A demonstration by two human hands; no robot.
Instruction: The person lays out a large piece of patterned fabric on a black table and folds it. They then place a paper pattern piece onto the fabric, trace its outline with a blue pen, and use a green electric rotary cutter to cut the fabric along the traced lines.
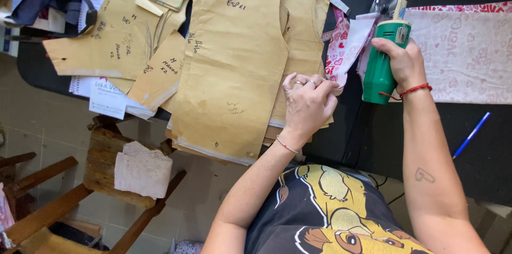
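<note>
Item: green electric fabric cutter (381, 56). Your right hand (404, 62) is wrapped closed around its body; the long axis runs away from you, blade end beyond your knuckles, butt end toward your wrist. A red cord bracelet (416, 89) sits on that wrist.

Item: heart-print fabric (464, 54), pink and white. It lies flat just beyond and to the outside of your right fingers, with a loose edge (344, 46) between your two hands, touching the cutter's head.

Item: left hand (308, 103). Its fingers are curled shut, pinching the edge of the fabric and the brown paper pattern pieces (234, 56) beneath them. The patterns spread outward past your left fingers. The right hand is the nearer to the blade.

Surface: black table (480, 147); a blue pen (471, 134) lies near your right forearm.

Room: tiled floor (48, 126), and a wooden chair (101, 168) outside your left elbow.
</note>
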